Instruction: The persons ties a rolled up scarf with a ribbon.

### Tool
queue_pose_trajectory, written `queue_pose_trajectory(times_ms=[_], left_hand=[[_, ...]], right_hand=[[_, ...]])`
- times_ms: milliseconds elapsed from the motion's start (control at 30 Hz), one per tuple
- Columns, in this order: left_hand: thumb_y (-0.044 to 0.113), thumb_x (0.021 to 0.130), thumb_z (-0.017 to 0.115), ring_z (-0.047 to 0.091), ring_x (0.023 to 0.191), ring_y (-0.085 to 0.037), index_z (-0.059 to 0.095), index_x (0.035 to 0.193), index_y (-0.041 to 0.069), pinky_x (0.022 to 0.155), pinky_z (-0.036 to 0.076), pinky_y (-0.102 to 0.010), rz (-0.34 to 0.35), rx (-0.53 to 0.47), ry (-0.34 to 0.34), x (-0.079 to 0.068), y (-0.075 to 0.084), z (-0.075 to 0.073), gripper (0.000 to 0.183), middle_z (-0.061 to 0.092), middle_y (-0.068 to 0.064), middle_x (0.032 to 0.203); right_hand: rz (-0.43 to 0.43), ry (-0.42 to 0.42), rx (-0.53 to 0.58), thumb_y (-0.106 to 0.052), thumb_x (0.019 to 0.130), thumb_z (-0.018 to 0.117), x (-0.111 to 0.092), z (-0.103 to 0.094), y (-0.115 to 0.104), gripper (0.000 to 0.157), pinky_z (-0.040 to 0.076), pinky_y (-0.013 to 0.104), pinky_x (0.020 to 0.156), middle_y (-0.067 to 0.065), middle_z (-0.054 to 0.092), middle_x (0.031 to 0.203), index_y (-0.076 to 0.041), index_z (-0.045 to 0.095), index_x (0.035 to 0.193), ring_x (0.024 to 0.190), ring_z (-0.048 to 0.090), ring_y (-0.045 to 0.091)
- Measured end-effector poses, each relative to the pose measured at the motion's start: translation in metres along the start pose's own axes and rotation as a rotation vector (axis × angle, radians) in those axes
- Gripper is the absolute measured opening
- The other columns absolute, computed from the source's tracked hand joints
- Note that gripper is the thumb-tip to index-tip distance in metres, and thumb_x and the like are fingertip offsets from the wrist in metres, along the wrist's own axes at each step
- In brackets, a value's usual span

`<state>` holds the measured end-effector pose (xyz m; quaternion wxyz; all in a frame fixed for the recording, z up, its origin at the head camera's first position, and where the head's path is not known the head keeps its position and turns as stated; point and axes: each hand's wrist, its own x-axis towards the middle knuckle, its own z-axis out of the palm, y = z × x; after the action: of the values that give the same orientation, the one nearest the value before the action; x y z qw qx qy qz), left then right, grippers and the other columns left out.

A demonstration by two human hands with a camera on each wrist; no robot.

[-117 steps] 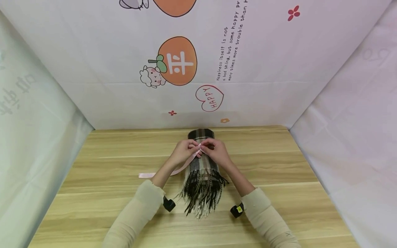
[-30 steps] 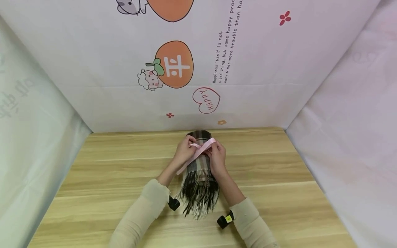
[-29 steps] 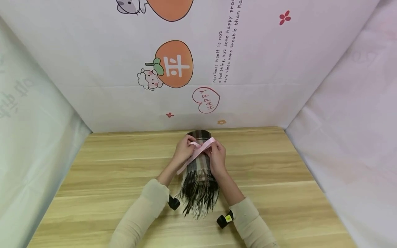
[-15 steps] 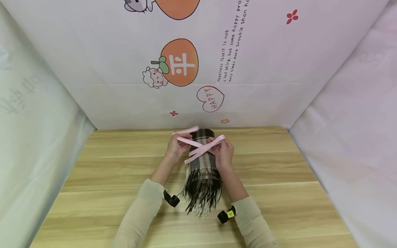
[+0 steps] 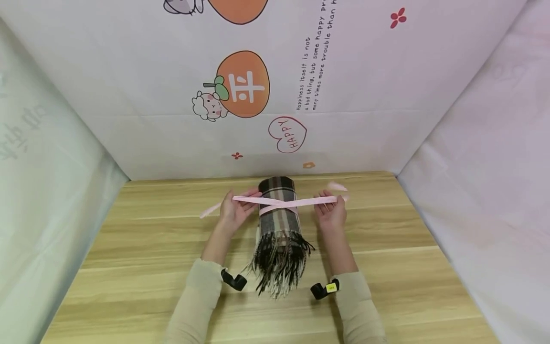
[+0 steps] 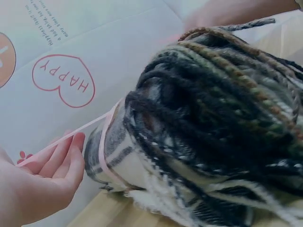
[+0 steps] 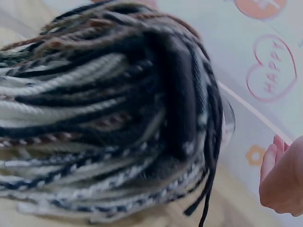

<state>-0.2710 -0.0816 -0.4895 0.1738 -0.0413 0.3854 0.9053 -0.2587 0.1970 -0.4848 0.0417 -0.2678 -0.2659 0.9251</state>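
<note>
Left hand (image 5: 234,212) and right hand (image 5: 333,216) now wider apart, ribbon (image 5: 309,202) straighter | each pinches one strand, fingers part-extended | rolled scarf (image 5: 279,222): on table (image 5: 150,267), between hands | ribbon wrapped, crossed; fastening apparently remains

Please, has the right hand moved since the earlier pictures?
Yes, outward to the right. In the head view, the right hand was first below and mostly left of the printed orange flower; now it is below and clearly right of it.

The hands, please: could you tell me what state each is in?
Left hand: holding one side of the pink ribbon.
Right hand: holding the other side.
</note>
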Motion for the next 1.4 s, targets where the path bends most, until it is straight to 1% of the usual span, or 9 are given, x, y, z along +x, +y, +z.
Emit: queue_pose_trajectory(times_ms=[133,267,400,500,633,733,933,1100,1400], left_hand=[[0.046,0.101,0.012,0.045,0.127,-0.033,0.028,0.139,-0.012,0.11,0.029,-0.04,0.029,-0.028,-0.005,-0.003,-0.006,-0.001,0.071,0.055,-0.023,0.127],[0.033,0.102,0.03,0.058,0.111,-0.026,0.029,0.137,-0.015,0.104,0.038,-0.037,0.104,0.011,0.002,-0.004,-0.013,0.007,0.059,0.064,-0.017,0.114],[0.014,0.098,0.047,0.067,0.092,-0.019,0.043,0.128,-0.016,0.09,0.05,-0.032,0.165,0.078,0.061,-0.001,-0.023,0.019,0.043,0.069,-0.015,0.104],[0.016,0.098,0.048,0.068,0.088,-0.018,0.051,0.121,-0.014,0.084,0.053,-0.029,0.177,0.109,0.107,0.0,-0.03,0.027,0.038,0.067,-0.019,0.108],[0.023,0.099,0.042,0.068,0.091,-0.019,0.053,0.119,-0.012,0.082,0.053,-0.028,0.204,0.124,0.135,-0.001,-0.038,0.033,0.042,0.06,-0.025,0.117],[0.025,0.1,0.039,0.067,0.095,-0.02,0.052,0.121,-0.013,0.083,0.053,-0.029,0.242,0.115,0.136,-0.001,-0.042,0.035,0.045,0.06,-0.026,0.118],[0.025,0.101,0.037,0.065,0.102,-0.023,0.051,0.121,-0.014,0.087,0.051,-0.031,0.29,0.109,0.159,0.0,-0.047,0.036,0.046,0.059,-0.026,0.117],[0.026,0.101,0.037,0.064,0.104,-0.025,0.053,0.118,-0.014,0.087,0.051,-0.031,0.31,0.128,0.191,0.0,-0.05,0.035,0.047,0.056,-0.029,0.119],[0.018,0.103,0.032,0.067,0.096,-0.021,0.053,0.116,-0.016,0.083,0.053,-0.029,0.307,0.083,0.291,0.001,-0.056,0.042,0.041,0.06,-0.028,0.115]], right_hand=[[0.062,-0.042,0.063,-0.042,0.1,0.032,0.004,-0.01,0.001,0.051,0.04,0.032,0.102,0.006,0.06,0.122,-0.01,0.046,0.137,0.117,0.055,0.02],[0.048,-0.214,0.083,-0.038,0.1,0.037,0.003,-0.008,0.011,0.046,0.032,0.031,0.108,0.003,0.049,0.134,-0.018,0.038,0.142,0.132,0.039,0.019],[-0.01,-0.418,-0.013,-0.016,0.101,0.038,-0.002,0.0,0.024,0.05,0.021,0.03,0.114,0.006,0.027,0.15,-0.019,0.023,0.148,0.141,0.021,0.021],[-0.059,-0.492,-0.148,0.002,0.098,0.037,-0.008,0.005,0.034,0.055,0.016,0.032,0.116,0.013,0.02,0.154,-0.007,0.017,0.149,0.142,0.018,0.025],[-0.172,-0.469,-0.4,0.011,0.093,0.042,-0.017,0.007,0.045,0.053,0.031,0.031,0.108,0.021,0.03,0.148,0.005,0.026,0.143,0.137,0.031,0.028],[-0.296,-0.398,-0.57,0.009,0.089,0.052,-0.024,0.009,0.05,0.047,0.043,0.022,0.096,0.023,0.042,0.141,0.009,0.04,0.135,0.13,0.042,0.027],[-0.43,-0.294,-0.767,-0.004,0.085,0.065,-0.031,0.016,0.059,0.026,0.047,0.013,0.082,0.019,0.059,0.125,0.011,0.065,0.107,0.12,0.054,0.024],[-0.411,-0.297,-0.668,-0.006,0.085,0.067,-0.031,0.023,0.066,0.022,0.051,0.019,0.08,0.02,0.065,0.111,0.01,0.068,0.1,0.11,0.06,0.02],[-0.272,-0.261,-0.405,-0.012,0.097,0.047,-0.024,0.027,0.071,0.032,0.052,0.033,0.083,0.026,0.064,0.109,0.014,0.058,0.113,0.1,0.065,0.028]])
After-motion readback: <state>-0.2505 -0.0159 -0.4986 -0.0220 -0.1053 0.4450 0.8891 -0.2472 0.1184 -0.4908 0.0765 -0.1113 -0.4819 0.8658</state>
